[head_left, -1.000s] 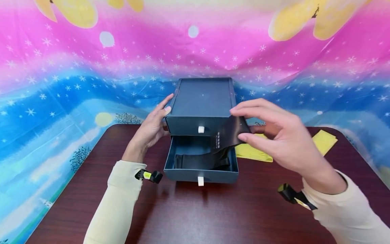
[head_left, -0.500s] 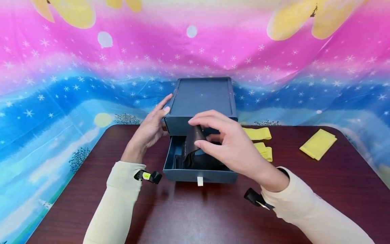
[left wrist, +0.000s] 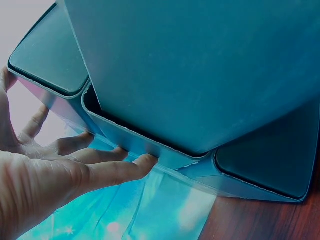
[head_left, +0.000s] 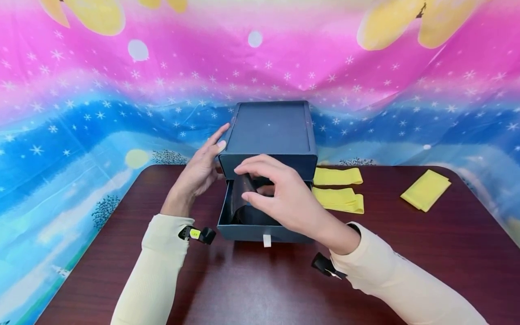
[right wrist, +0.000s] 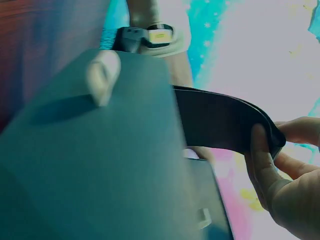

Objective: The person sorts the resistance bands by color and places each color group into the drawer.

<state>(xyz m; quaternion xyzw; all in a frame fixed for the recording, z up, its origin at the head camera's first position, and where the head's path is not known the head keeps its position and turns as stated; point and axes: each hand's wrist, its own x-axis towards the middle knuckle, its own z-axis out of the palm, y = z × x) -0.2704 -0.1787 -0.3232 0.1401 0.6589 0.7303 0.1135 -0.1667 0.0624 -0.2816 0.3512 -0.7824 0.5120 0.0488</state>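
Observation:
A dark blue-grey two-drawer box (head_left: 268,131) stands on the table with its lower drawer (head_left: 245,233) pulled out. My left hand (head_left: 199,174) rests against the box's left side. In the left wrist view its fingers (left wrist: 120,172) reach fairly straight along the side panel. Over the open drawer, my right hand (head_left: 284,194) pinches a wide, flat black band (head_left: 242,194) between thumb and fingers. The right wrist view shows the band (right wrist: 215,117) bent over at the fingertips, its other end passing behind the drawer front. Much of the drawer's inside is hidden by the right hand.
Two yellow bands, a far one (head_left: 337,176) and a nearer one (head_left: 337,201), lie just right of the box. A folded yellow piece (head_left: 425,190) lies farther right on the dark red-brown table (head_left: 260,284). A patterned cloth (head_left: 195,72) hangs behind.
My right hand has moved left, from the drawer's right side to its left part, carrying the held end of the black band. The left hand has stayed against the box.

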